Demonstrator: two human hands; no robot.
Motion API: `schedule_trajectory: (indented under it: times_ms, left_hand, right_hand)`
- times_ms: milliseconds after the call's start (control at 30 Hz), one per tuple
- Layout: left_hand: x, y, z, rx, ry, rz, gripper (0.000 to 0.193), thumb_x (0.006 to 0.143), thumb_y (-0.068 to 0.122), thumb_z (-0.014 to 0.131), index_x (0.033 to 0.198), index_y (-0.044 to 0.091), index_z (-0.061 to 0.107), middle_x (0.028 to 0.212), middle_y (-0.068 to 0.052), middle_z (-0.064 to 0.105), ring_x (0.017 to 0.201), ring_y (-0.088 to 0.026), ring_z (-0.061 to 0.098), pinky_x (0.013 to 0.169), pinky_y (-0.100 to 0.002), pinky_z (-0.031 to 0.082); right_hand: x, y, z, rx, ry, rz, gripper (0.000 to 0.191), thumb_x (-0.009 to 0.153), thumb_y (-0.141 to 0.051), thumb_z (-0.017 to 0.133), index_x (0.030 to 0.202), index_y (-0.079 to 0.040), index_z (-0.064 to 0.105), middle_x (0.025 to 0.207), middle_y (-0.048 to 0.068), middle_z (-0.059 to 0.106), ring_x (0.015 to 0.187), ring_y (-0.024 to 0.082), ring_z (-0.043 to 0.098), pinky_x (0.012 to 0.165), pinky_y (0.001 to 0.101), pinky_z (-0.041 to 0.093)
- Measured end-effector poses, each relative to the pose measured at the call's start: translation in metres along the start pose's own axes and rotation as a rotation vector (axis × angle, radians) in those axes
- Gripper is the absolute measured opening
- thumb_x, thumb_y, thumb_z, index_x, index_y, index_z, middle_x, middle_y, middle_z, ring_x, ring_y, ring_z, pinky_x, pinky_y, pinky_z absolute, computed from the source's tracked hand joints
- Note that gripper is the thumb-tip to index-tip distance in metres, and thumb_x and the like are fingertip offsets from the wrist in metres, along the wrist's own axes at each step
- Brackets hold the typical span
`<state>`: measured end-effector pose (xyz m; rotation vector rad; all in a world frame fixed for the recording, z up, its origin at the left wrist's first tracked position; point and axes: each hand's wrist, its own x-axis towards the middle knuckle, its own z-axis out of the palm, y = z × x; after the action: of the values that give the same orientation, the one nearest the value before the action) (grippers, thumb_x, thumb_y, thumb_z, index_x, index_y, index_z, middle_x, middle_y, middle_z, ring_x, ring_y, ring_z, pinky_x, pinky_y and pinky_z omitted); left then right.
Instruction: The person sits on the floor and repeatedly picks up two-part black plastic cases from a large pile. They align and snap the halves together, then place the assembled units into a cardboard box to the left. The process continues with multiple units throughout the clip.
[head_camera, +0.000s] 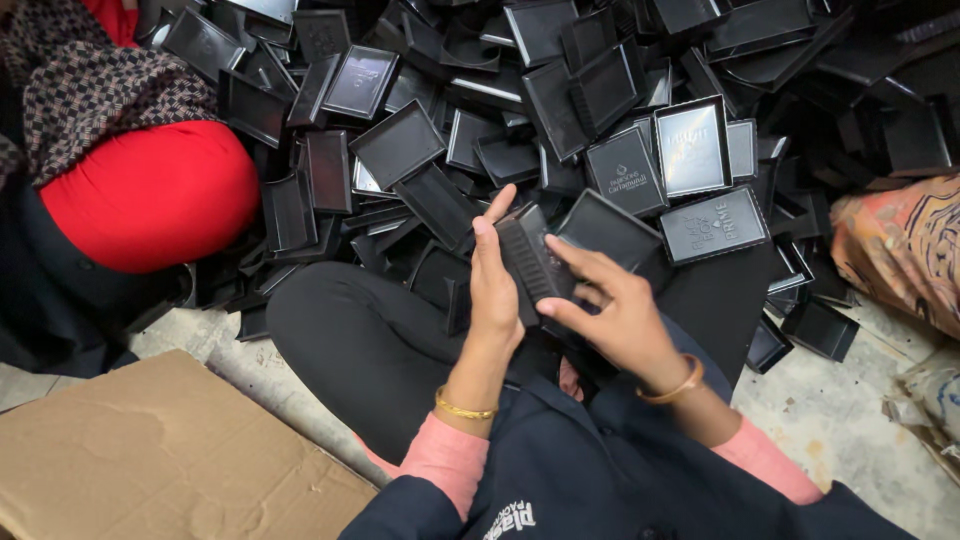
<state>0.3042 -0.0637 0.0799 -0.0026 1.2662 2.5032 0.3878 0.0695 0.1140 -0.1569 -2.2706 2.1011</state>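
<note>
both hands on one stack of black plastic trays (530, 262), held over the lap, just in front of the big pile. left hand (493, 290) is upright along the stack's left side, palm against it, fingers straight, thumb tip up by the top edge. right hand (612, 310) closes on it from the right: index finger lies across the top face, thumb pinches the lower right edge. so both hands are closed on the stack, neither is free. stack is tilted, long side running up and away from the person. how many trays are in it is hard to tell.

around it: heap of loose black rectangular trays (560, 110) fills the upper half of the view, lying at all angles, some face up with pale print, some nested. gold bangle on each wrist, pink cuffs, dark jacket. person sits on a concrete floor (850, 400), knees in black trousers. flat brown cardboard (170, 450) lower left. a second person's red-clad knee (150, 195) with a checked cloth sits top left, touching the heap's edge. patterned orange fabric (900, 250) at right edge.
</note>
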Motion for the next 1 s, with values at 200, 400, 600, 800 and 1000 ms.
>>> schedule_trajectory:
  times_ms: [200, 400, 600, 800, 1000]
  left_hand:
    - [0.000, -0.009, 0.001, -0.030, 0.161, -0.023, 0.063, 0.107, 0.054, 0.030, 0.144, 0.009, 0.053, 0.129, -0.004, 0.061, 0.099, -0.013, 0.060, 0.086, -0.028, 0.052]
    - [0.004, 0.017, -0.022, 0.932, -0.003, 0.329, 0.051, 0.104, 0.053, 0.055, 0.102, 0.003, 0.065, 0.075, -0.004, 0.063, 0.070, -0.009, 0.059, 0.067, -0.027, 0.050]
    - [0.000, 0.021, -0.029, 0.899, 0.158, 0.356, 0.050, 0.091, 0.041, 0.078, 0.078, 0.002, 0.051, 0.058, -0.002, 0.042, 0.057, -0.009, 0.037, 0.052, -0.028, 0.033]
    - [-0.005, 0.080, -0.065, 0.812, 0.167, 0.640, 0.030, 0.102, 0.029, 0.067, 0.091, 0.001, 0.062, 0.081, -0.003, 0.058, 0.076, -0.010, 0.055, 0.071, -0.028, 0.047]
    - [-0.071, 0.200, -0.125, -0.640, -0.923, 0.748, 0.033, 0.102, 0.032, 0.066, 0.114, 0.001, 0.062, 0.100, -0.007, 0.068, 0.089, -0.017, 0.063, 0.083, -0.032, 0.052]
  right_hand:
    - [-0.002, 0.008, 0.006, -0.200, -0.035, 0.013, 0.064, 0.086, -0.016, 0.078, 0.145, -0.006, 0.057, 0.127, 0.006, 0.065, 0.091, 0.007, 0.060, 0.080, 0.0230, 0.052]
    - [0.005, 0.006, -0.023, 0.498, -0.186, 0.352, 0.053, 0.095, -0.022, 0.068, 0.139, 0.007, 0.059, 0.119, 0.012, 0.072, 0.102, 0.013, 0.068, 0.090, 0.0300, 0.056]
    - [-0.005, -0.006, -0.005, -0.049, -0.049, 0.216, 0.050, 0.090, -0.017, 0.074, 0.133, 0.004, 0.060, 0.111, 0.007, 0.075, 0.099, 0.008, 0.066, 0.085, 0.0258, 0.057]
    - [0.021, -0.015, 0.004, 0.115, -0.216, 0.045, 0.042, 0.098, -0.020, 0.070, 0.128, 0.005, 0.055, 0.120, 0.008, 0.075, 0.109, 0.008, 0.067, 0.092, 0.0265, 0.056]
    - [0.079, 0.018, 0.010, -0.588, 0.029, -0.061, 0.055, 0.094, -0.033, 0.076, 0.133, 0.002, 0.059, 0.110, 0.022, 0.074, 0.098, 0.032, 0.075, 0.083, 0.0401, 0.060]
